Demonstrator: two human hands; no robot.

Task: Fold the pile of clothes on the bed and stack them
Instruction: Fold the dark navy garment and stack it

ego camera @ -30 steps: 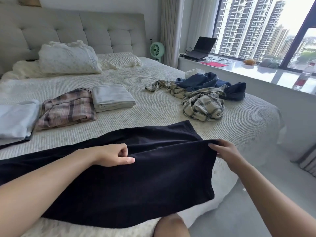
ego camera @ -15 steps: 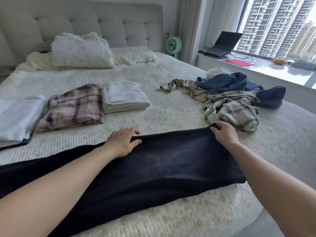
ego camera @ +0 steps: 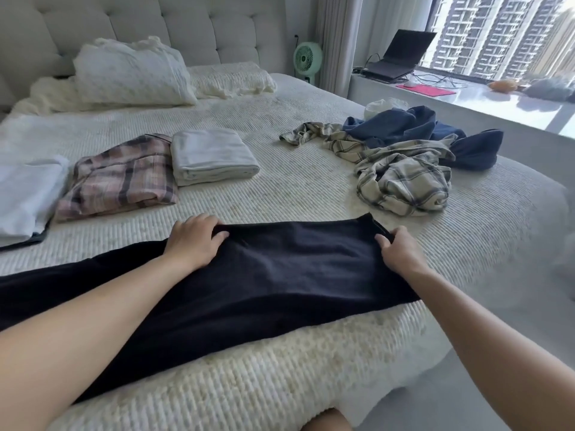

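My left hand [ego camera: 194, 241] and right hand [ego camera: 399, 251] grip the black garment [ego camera: 249, 290], fingertips hidden beneath its far edge, left end cut off.

Black garment [ego camera: 249, 284] lies spread across the near edge of the bed [ego camera: 311, 188]. Left hand [ego camera: 193, 241] grips its far edge, fingers curled over the fabric; right hand [ego camera: 398, 250] pinches the far right corner. At 10 o'clock sit the folded ones: pink plaid [ego camera: 121, 175], a white one [ego camera: 211, 157] touching it, another white piece [ego camera: 25, 197] at the left edge. At 2 o'clock, the unfolded pile [ego camera: 404, 157] of beige plaid and navy stuff.
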